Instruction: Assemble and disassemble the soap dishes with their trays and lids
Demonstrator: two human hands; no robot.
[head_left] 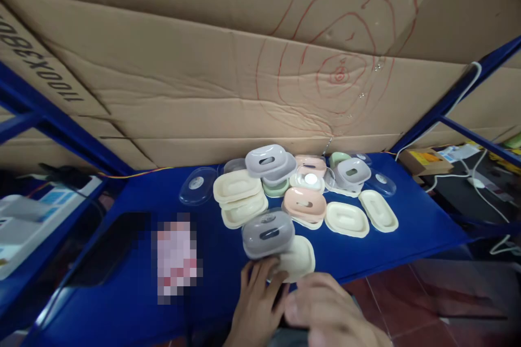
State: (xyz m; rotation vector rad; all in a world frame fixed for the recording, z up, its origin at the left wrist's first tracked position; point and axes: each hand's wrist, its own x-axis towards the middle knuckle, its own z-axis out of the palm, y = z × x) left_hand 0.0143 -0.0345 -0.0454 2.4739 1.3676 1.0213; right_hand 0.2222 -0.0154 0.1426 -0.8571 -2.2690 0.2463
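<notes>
My left hand [258, 301] is at the near edge of the table, its fingers bent and drawn together beside a cream oval dish [302, 260]. A small pale bit shows by its fingertips, too little to name. Blurred by motion, my right hand [331, 309] is just right of it, with curled fingers; what they hold, if anything, is hidden. Beyond the left fingertips lies a grey oval box with a clear lid [268, 233], touching or overlapping the cream dish. A peach box [304, 203] and another cream dish [347, 219] are farther back.
Grey boxes [266, 161], stacked cream dishes [238, 187] and clear lids [198, 185] crowd the back of the blue table [391, 246]. A pixelated patch [177, 257] and a dark flat object [108, 246] lie left. Cardboard [183, 81] walls the back, between blue posts.
</notes>
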